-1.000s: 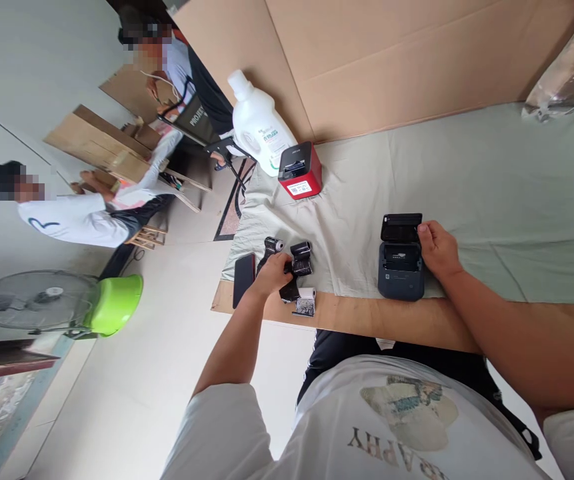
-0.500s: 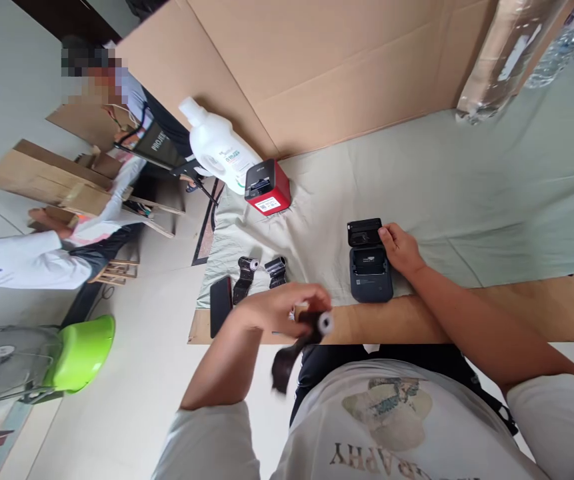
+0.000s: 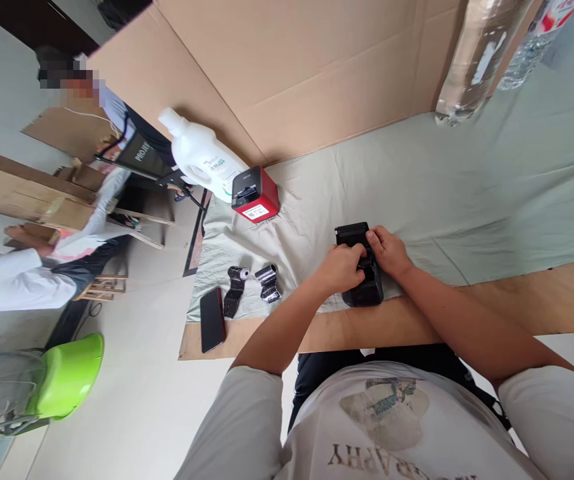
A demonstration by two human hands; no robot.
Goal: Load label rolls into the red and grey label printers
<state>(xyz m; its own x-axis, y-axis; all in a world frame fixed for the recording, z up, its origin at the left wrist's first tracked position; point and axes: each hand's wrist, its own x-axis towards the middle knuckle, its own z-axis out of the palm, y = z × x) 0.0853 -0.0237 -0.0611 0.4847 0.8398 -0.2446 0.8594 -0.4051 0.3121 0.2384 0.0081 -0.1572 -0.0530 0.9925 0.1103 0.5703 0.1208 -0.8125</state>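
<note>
A dark portable label printer (image 3: pixel 367 293) sits near the table's front edge, its lid (image 3: pixel 351 233) raised at the far side. My left hand (image 3: pixel 341 268) reaches over it from the left, fingers curled down inside the open compartment. The black label roll in those fingers is mostly hidden by the hand and the dark interior. My right hand (image 3: pixel 389 250) grips the lid's right edge, thumb on top. To the left lie two other small black rolls with strips unwound: one with a white core (image 3: pixel 235 287) and one with a shiny strip (image 3: pixel 268 283).
A black phone (image 3: pixel 212 320) lies at the table's left corner. Behind are a red and black box-shaped device (image 3: pixel 257 195) and a white jug (image 3: pixel 207 157). Cardboard (image 3: pixel 317 73) stands along the back, with plastic bottles (image 3: pixel 521 60) at right. Other people sit at far left.
My left hand has carried the black roll from the table's front edge rightward into the printer's compartment. My right hand stays at the lid. The view has shifted slightly.
</note>
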